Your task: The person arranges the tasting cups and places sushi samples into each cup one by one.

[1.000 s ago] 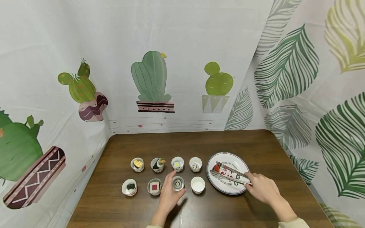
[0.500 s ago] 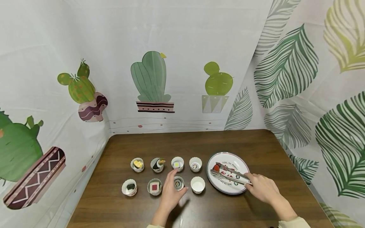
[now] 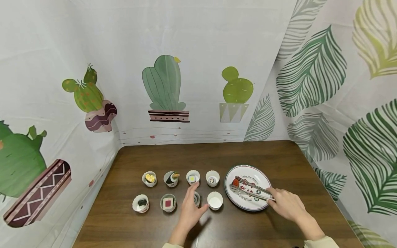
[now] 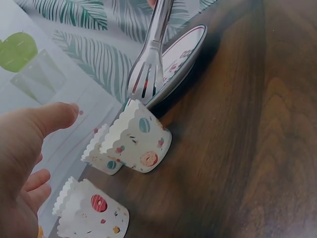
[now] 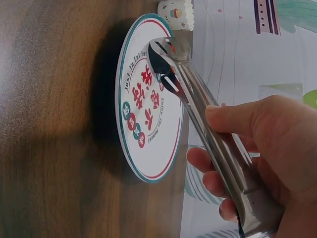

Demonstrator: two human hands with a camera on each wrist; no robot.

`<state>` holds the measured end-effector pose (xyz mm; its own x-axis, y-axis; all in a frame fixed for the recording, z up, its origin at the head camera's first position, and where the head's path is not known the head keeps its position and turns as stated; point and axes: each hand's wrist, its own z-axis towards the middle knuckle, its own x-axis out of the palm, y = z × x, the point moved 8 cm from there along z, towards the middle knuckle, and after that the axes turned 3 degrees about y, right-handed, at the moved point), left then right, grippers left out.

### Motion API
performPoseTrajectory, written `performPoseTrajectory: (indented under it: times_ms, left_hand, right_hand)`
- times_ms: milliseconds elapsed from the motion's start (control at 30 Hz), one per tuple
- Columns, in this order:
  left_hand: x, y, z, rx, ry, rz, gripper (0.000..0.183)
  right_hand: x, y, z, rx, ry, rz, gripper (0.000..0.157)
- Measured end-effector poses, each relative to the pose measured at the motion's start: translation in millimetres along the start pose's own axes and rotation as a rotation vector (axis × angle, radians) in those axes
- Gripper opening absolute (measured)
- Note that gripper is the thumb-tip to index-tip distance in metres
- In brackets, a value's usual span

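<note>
My right hand [image 3: 286, 203] grips metal tongs [image 5: 208, 124], their slotted ends over a round white plate [image 3: 248, 169] with red printing. A small orange-red piece [image 3: 235, 182] shows on the plate's left side, by the tong ends. My left hand [image 3: 191, 208] hovers, thumb and fingers spread, holding nothing. It partly hides a paper cup [image 3: 197, 199] in the front row. Just right of its thumb stands a white paper cup [image 3: 215, 201] with nothing inside. In the left wrist view, my thumb [image 4: 59, 116] points toward the patterned cups [image 4: 141, 139].
Several more paper cups stand in two rows on the brown table [image 3: 124, 227], holding small sushi pieces: a yellow-topped one [image 3: 150, 178], a black-wrapped roll [image 3: 171, 179], a square with a red centre [image 3: 168, 203]. A cactus-print cloth [image 3: 201, 41] hangs behind the table.
My left hand has shifted right, its thumb now at the edge of the empty front cup, and covers more of the cup beneath. The right hand and tongs have hardly moved.
</note>
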<state>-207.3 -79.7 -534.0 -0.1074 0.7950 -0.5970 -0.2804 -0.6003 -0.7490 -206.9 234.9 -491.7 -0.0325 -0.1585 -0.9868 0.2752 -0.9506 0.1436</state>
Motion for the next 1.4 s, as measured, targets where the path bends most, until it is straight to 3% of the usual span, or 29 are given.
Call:
performPoseTrajectory:
  times_ms: [233, 700, 1400]
  left_hand:
    - [10.0, -5.4, -0.5, -0.006, 0.044, -0.018, 0.082]
    - [33.4, -14.1, -1.8, 0.055, 0.077, 0.021, 0.087]
    - [64.0, 5.2, -7.0, -0.066, 0.072, 0.030, 0.092]
  right_hand:
    - [-1.6, -0.1, -0.1, -0.004, -0.015, -0.001, 0.032]
    - [-9.5, 0.4, -1.8, -0.016, -0.033, -0.009, 0.034]
    - [-19.4, 0.2, -7.1, -0.004, -0.027, -0.011, 0.038]
